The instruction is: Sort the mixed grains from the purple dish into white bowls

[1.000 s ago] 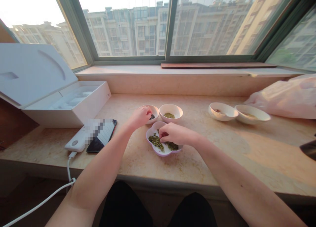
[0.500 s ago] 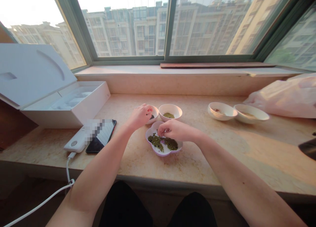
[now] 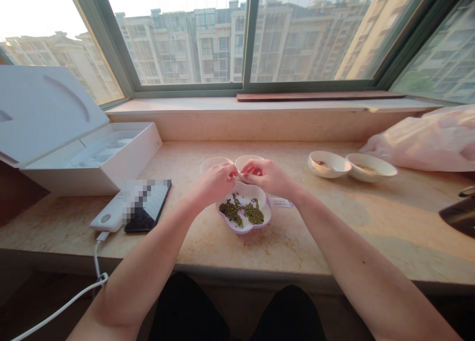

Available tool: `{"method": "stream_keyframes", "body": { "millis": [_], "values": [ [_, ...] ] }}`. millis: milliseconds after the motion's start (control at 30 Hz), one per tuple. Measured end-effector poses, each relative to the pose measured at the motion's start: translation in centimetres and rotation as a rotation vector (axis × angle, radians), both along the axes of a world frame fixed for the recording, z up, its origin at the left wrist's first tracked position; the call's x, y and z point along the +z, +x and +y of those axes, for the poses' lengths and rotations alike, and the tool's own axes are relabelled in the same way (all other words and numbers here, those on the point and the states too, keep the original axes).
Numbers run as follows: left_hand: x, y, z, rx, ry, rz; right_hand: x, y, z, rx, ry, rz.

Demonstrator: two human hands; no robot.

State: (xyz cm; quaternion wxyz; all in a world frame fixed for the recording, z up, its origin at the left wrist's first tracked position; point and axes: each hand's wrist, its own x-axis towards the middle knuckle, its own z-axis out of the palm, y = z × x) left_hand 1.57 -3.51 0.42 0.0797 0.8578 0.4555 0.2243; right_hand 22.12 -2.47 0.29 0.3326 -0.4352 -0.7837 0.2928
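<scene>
A flower-shaped white dish with a lilac rim (image 3: 243, 230) holds two heaps of small green beans (image 3: 254, 214), the left heap looking darker. Behind it stand a left white bowl (image 3: 208, 162) and a right white bowl (image 3: 249, 157), their insides mostly hidden by my hands. My left hand (image 3: 218, 180) is in front of the left bowl, fingertips pinched together. Over the right bowl's front, my right hand (image 3: 270, 176) has its fingers curled in close to the left fingertips. Whatever either pinch holds is too small to make out. A small printed label (image 3: 281, 203) lies by my right wrist.
An open white box (image 3: 122, 175) stands at the left, with a power bank (image 3: 107, 215) and a phone (image 3: 143, 215) before it. Two white bowls (image 3: 330, 171) sit at the right, beside a plastic bag (image 3: 426, 143). A dark object (image 3: 460, 215) is at the right edge.
My right hand has moved up and away from the dish to the right bowl, uncovering the green beans and the label. My left hand has shifted slightly right and down, nearer the right hand.
</scene>
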Motion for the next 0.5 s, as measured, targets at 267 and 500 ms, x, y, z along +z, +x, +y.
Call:
{"method": "stream_keyframes", "body": {
  "millis": [267, 500],
  "values": [
    [-0.3, 1.2, -2.4, -0.351, -0.109, 0.276, -1.0, 1.0, 1.5, -0.295, 0.118, -0.024],
    [-1.3, 1.5, -2.4, -0.404, -0.140, 0.291, -1.0, 0.9, 1.5, -0.351, 0.128, -0.094]
  ]
}}
